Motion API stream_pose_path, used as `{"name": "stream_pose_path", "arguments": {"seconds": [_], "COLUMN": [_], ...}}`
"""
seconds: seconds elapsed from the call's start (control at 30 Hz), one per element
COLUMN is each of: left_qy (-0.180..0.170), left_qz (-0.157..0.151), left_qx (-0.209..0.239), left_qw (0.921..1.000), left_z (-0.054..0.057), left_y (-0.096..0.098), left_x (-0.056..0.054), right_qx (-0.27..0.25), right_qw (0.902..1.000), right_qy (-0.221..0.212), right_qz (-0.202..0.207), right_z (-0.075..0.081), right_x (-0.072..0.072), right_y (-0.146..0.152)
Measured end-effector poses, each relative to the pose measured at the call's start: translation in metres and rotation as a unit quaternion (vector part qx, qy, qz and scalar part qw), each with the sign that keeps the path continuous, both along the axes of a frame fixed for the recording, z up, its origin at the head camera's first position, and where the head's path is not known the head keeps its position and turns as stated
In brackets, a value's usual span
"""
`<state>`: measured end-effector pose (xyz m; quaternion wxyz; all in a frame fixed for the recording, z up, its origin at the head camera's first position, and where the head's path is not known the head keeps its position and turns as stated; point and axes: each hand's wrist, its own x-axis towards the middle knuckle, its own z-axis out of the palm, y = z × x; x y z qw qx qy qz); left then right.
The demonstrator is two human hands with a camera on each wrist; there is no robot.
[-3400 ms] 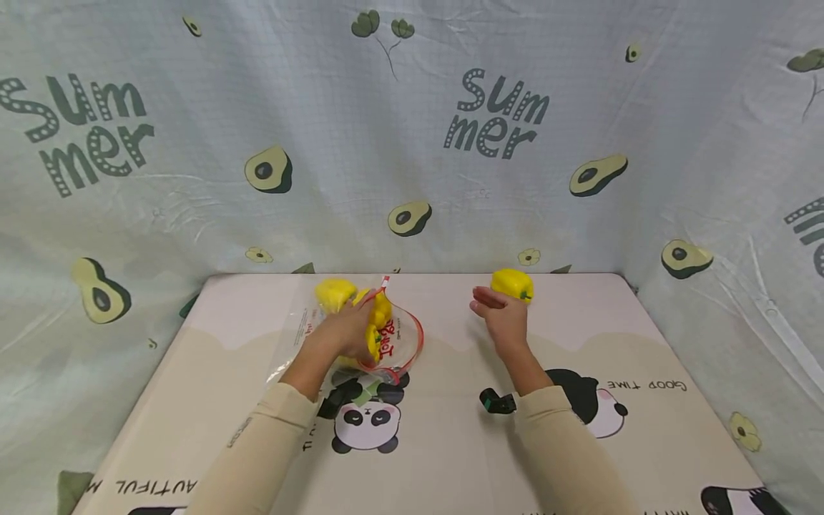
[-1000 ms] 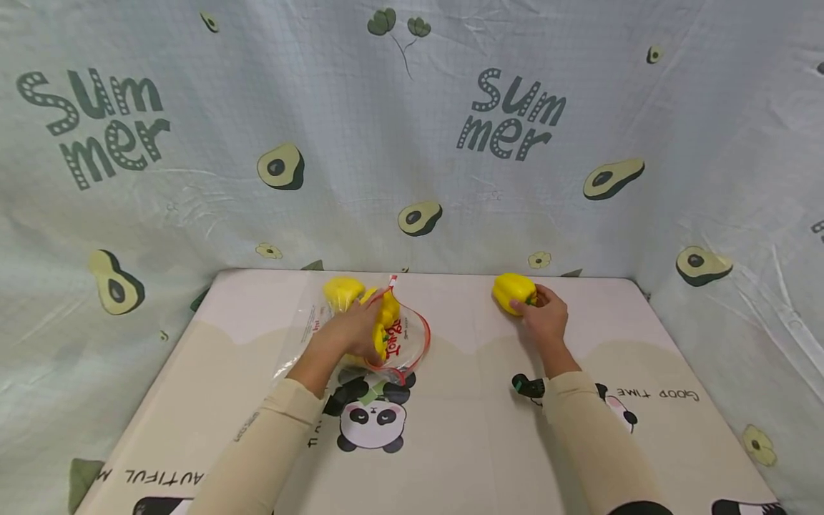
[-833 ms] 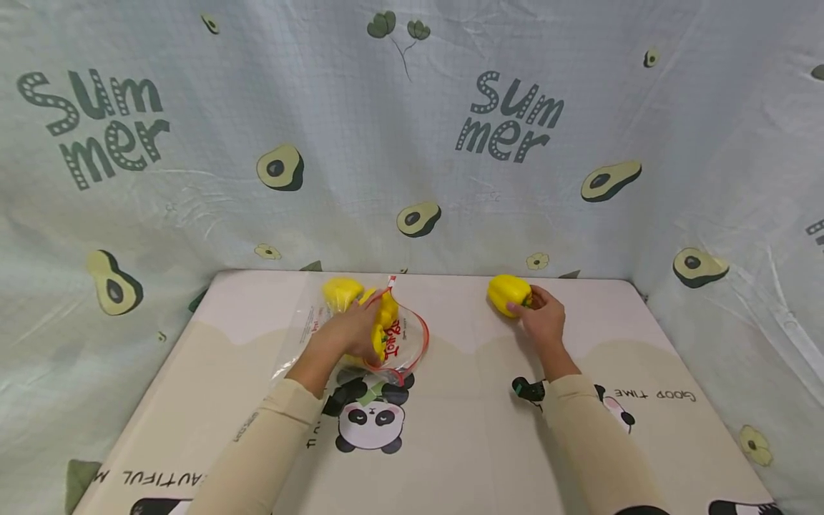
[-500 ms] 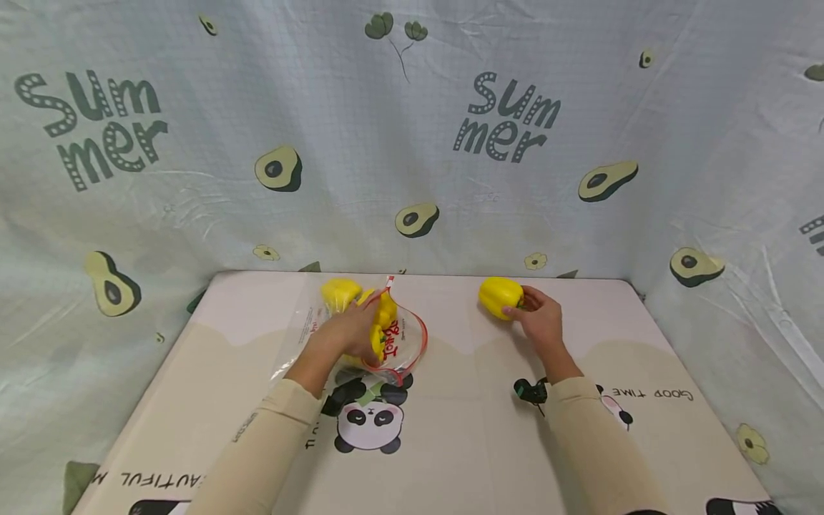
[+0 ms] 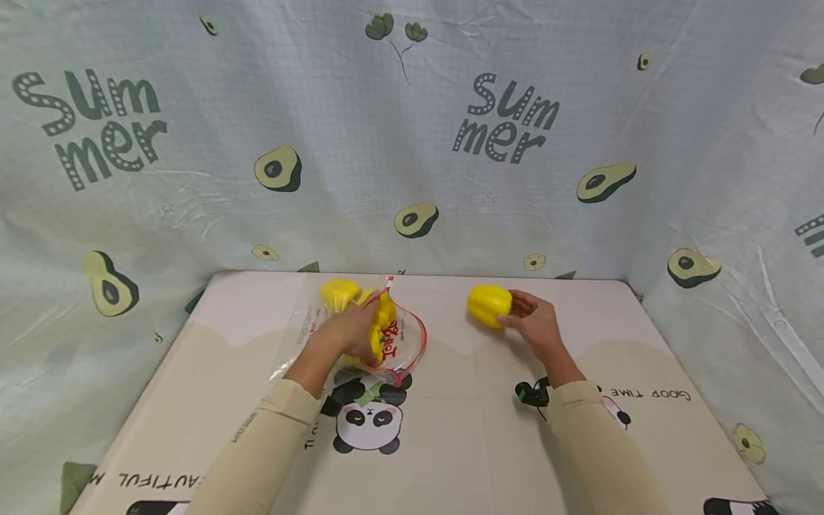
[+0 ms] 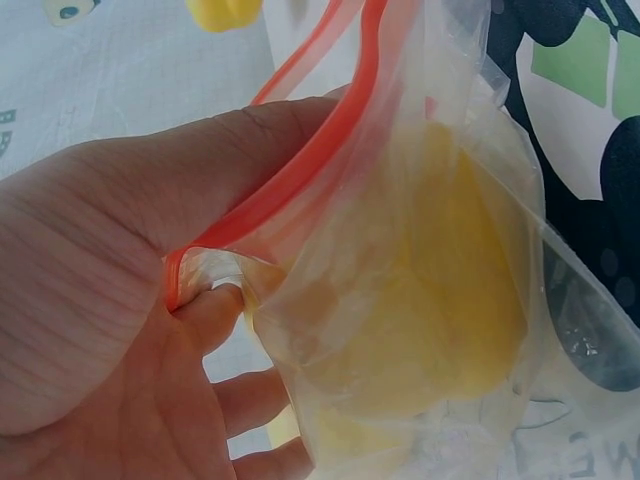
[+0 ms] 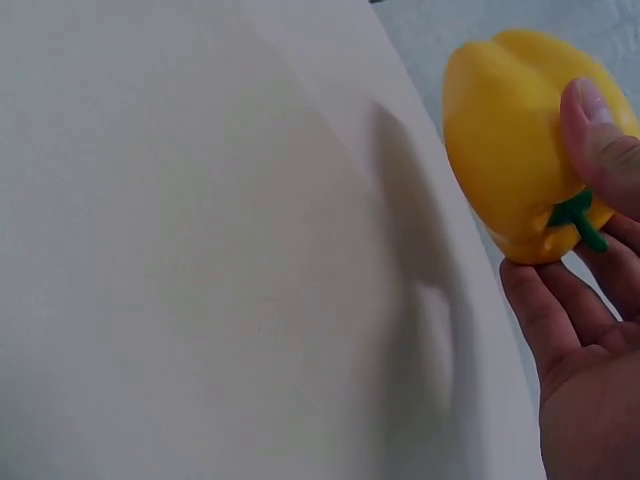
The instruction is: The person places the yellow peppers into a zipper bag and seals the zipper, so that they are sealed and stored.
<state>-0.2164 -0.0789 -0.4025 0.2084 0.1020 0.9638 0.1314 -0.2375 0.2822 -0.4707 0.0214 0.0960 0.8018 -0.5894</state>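
My right hand (image 5: pixel 537 325) holds a yellow bell pepper (image 5: pixel 489 305) by its stem end, thumb on one side and fingers on the other. In the right wrist view the pepper (image 7: pixel 510 130) shows a green stem, and a shadow lies on the table beside it. My left hand (image 5: pixel 350 332) grips the mouth of a clear zip bag (image 5: pixel 405 343) with a red seal strip. Several yellow peppers (image 5: pixel 340 292) lie in the bag. In the left wrist view the thumb is on the red strip (image 6: pixel 300 185) and the fingers curl behind the bag's edge.
The table (image 5: pixel 444 443) wears a pale cover printed with pandas and lettering. Behind it hangs a curtain (image 5: pixel 360 143) with avocado prints. A small black device (image 5: pixel 533 393) sits at the right wrist.
My right hand has reached round to the pepper's stem end, taken hold of it and carried it left toward the bag. The left hand stays on the bag.
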Motion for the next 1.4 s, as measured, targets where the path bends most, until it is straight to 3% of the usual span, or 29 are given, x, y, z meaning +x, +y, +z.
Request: {"name": "stream_pose_path", "arguments": {"seconds": [0.63,1.4], "left_qy": [0.001,-0.001], "left_qz": [0.004,0.006], "left_qx": [-0.005,-0.006], "left_qw": [1.0000,1.0000], "left_z": [0.001,0.002], "left_y": [0.002,0.002], "left_x": [-0.001,0.002], "right_qx": [0.016,0.011], "right_qw": [0.9957,0.9817], "right_qy": [0.027,0.052], "right_qz": [0.087,0.183], "right_z": [0.001,0.007], "right_x": [0.003,0.014], "right_y": [-0.010,-0.058]}}
